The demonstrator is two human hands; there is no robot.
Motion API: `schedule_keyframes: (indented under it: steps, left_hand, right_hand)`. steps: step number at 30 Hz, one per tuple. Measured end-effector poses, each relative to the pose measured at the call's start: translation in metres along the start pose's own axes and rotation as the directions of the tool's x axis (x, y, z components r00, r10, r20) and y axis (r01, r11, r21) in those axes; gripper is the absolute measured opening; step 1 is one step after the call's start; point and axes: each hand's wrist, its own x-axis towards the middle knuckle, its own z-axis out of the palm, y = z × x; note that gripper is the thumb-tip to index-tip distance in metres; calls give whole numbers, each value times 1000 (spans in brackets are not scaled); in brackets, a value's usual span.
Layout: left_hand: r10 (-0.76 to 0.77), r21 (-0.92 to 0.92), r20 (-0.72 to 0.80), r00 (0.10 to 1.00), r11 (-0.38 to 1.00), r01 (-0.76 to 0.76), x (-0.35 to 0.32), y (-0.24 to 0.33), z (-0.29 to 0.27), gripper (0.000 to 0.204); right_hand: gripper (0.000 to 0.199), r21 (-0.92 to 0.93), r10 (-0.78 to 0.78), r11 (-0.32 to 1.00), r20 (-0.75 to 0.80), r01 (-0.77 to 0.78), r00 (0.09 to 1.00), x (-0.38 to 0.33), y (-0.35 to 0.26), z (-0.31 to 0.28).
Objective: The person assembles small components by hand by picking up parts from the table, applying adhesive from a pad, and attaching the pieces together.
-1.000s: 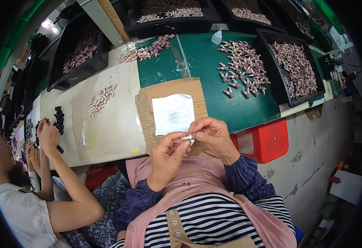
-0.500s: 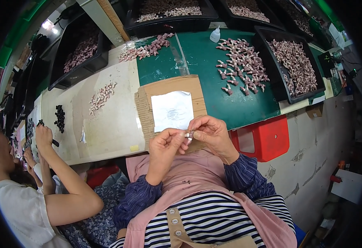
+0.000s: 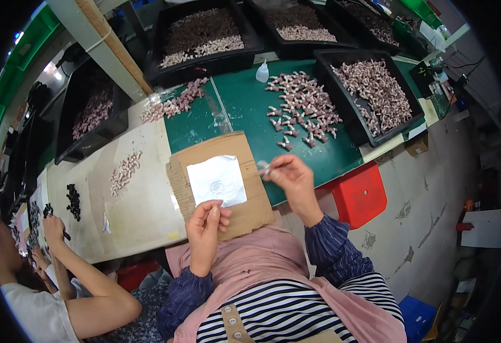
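My right hand (image 3: 294,182) is raised over the right edge of the brown cardboard (image 3: 256,197), pinching a small pink-and-white moulded piece (image 3: 265,169) between thumb and fingertips. The piece is blurred. My left hand (image 3: 205,228) rests close to my body at the lower edge of a white paper sheet (image 3: 227,171), its fingers curled and the thumb against them. Whether anything small sits in that grip is hidden. Beyond my right hand, many similar pink-and-white pieces (image 3: 305,106) lie spread on the green table mat (image 3: 242,108).
A white squeeze bottle (image 3: 262,72) stands behind the spread pieces. Black trays of small parts, one at right (image 3: 370,97), line the back. Pale pieces (image 3: 126,173) and black pieces (image 3: 73,203) lie leftward. A co-worker (image 3: 62,274) sits at left; a red stool (image 3: 360,197) stands at right.
My hands have come apart. The right moved up and outward with the small piece; the left drew back toward the lower left. The view has shifted, too.
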Motion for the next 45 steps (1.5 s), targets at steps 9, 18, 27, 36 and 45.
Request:
schedule_keyframes:
  steps: [9,18,27,36,45]
  left_hand:
    - [244,274,-159,957,942,-194,7,-12,-16,17]
    - [249,154,-414,876,967,-203,13,-2,-68,19]
    - [299,136,-590,749,952,-274,38,-8,-89,27]
    - [383,251,-574,723,923,-290,61,-7,-121,14]
    - [458,428,-563,688,874,-231,72,-17,-106,15]
  right_hand:
    - [12,-783,-374,515,161,349,913,138,-1,-6]
    - [18,-855,-332,45,474,516,816,145,0,8]
    - [21,-822,-441,79,479,564,759,126,5,9]
    - [22,-887,-406,67,394,457,825,135,2,-7]
    - [22,-757,-351,278,493,591,796,167,-16,35]
